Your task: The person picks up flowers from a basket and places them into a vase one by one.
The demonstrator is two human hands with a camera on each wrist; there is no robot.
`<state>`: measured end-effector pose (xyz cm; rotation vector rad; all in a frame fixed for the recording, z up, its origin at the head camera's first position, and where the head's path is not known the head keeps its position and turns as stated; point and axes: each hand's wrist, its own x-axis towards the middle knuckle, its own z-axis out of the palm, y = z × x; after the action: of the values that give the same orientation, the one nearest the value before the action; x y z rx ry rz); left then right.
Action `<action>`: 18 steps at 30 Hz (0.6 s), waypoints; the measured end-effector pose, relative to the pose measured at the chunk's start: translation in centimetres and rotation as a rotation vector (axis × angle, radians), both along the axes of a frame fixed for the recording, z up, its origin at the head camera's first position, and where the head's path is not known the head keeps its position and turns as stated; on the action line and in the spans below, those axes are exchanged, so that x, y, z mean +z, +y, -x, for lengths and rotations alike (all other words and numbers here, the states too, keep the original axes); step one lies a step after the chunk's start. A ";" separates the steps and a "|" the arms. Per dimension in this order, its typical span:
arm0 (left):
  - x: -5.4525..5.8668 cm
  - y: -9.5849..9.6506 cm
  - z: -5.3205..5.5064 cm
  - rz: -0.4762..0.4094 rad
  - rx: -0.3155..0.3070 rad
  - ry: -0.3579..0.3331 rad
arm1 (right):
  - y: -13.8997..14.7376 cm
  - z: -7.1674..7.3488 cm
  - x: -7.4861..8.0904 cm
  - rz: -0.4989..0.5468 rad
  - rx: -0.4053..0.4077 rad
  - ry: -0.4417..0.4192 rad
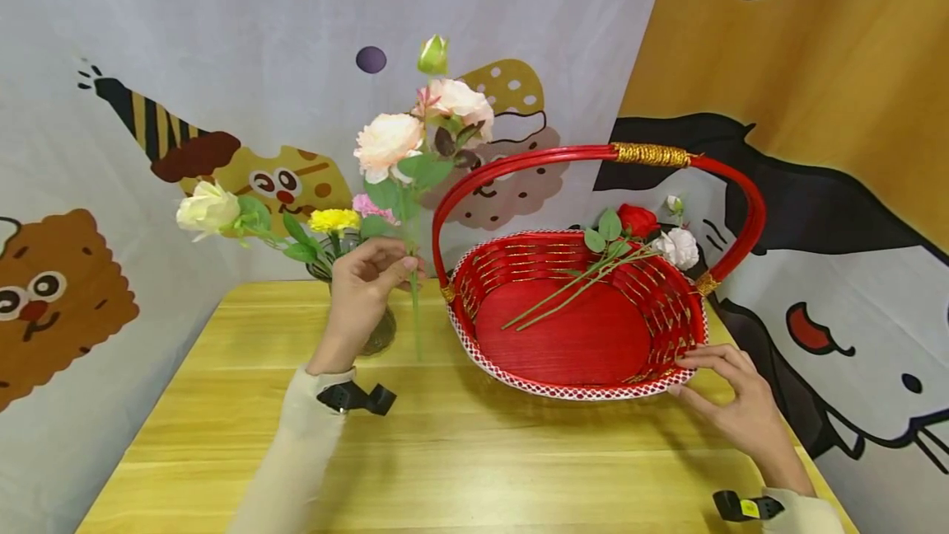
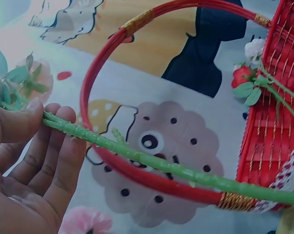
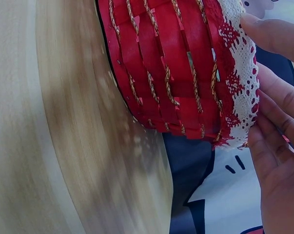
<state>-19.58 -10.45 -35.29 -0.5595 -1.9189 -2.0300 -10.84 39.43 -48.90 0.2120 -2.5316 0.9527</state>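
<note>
My left hand (image 1: 363, 283) pinches the green stem (image 2: 151, 161) of a pale peach artificial rose spray (image 1: 389, 142) between thumb and fingers. The spray stands upright left of the red woven basket (image 1: 571, 392), two blooms and a bud at its top. With my right hand (image 1: 741, 402) I grip the basket's near right rim, thumb outside and fingers over the white lace trim (image 3: 244, 87). A red rose (image 1: 636, 221) and a white rose (image 1: 676, 248) lean on the basket's far right side, their stems reaching down inside.
Behind my left hand stands a dark glass vase (image 1: 381, 332) with a cream rose (image 1: 208, 208), a yellow flower (image 1: 334, 221) and a pink flower (image 1: 374, 208). A tall red handle (image 1: 519, 156) arches over the basket. Cartoon-printed cloth (image 1: 296, 7) hangs behind the wooden table (image 1: 460, 468).
</note>
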 end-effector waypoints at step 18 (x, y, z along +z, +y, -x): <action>2.6 -4.3 1.2 -0.103 0.158 0.044 | 0.0 0.0 -0.1 0.005 -0.005 -0.007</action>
<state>-20.76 -14.79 -32.68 -0.4108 -1.7626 -1.9861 -10.87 39.42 -48.97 0.2011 -2.5348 0.9597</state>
